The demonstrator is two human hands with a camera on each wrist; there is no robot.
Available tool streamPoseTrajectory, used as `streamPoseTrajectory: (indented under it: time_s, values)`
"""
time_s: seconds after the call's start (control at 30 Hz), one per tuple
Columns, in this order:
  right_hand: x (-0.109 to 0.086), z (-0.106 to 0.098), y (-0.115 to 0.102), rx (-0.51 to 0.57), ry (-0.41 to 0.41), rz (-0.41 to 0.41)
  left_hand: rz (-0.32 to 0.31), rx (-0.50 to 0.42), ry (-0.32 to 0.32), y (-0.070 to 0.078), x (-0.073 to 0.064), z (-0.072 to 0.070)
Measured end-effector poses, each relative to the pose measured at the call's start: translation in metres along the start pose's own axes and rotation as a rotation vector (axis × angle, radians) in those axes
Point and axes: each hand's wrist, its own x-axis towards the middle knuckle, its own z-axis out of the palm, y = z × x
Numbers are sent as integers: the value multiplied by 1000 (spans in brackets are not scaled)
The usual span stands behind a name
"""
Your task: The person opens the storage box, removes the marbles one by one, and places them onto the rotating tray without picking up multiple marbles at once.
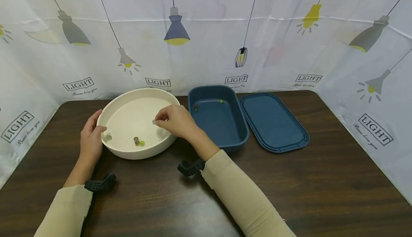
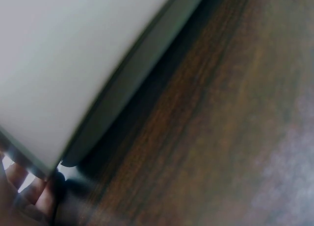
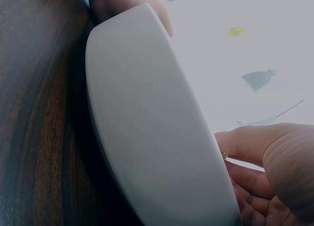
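Note:
A round cream tray [image 1: 128,103] stands on the table, its left rim gripped by my left hand [image 1: 91,137], thumb over the edge and fingers outside. My right hand [image 1: 177,119] is over the tray's right side, pinching a small glassy marble [image 1: 154,122] between thumb and fingertips. In the right wrist view a bit of the marble [image 3: 224,156] shows by the thumb, partly behind the tray wall [image 3: 152,113]. Near the tray's front lie brownish marbles [image 1: 136,139] and a green marble [image 1: 142,143]. A pale clear marble [image 1: 108,137] is close to the left thumb.
Right of the tray stands an open blue box [image 1: 222,126] holding a green marble [image 1: 221,101] and a small cluster of marbles [image 1: 195,107] by its left wall. Its blue lid [image 1: 273,121] lies beside it. A white printed curtain [image 1: 206,33] hangs behind the wooden table [image 1: 322,179].

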Motion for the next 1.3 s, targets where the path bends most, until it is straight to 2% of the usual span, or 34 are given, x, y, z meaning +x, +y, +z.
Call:
streamPoseTrajectory:
  time_s: [0.23, 0.57, 0.83, 0.93, 1.1, 1.3]
  values:
    - [1, 0, 1, 1, -1, 1, -23, -18, 0, 1, 1, 0]
    - [1, 0, -1, -26, -15, 9, 6, 12, 2, -1, 0, -2]
    - [1, -1, -1, -40, -22, 21, 6, 17, -4, -1, 1, 0]
    - [0, 1, -3, -105, -35, 19, 11, 10, -7, 0, 0, 0]
    - [-2, 9, -8, -292, -99, -24, 16, -6, -8, 2, -1, 1]
    - [-3, 15, -11, -335, -116, -18, 15, 7, -4, 2, -2, 1]
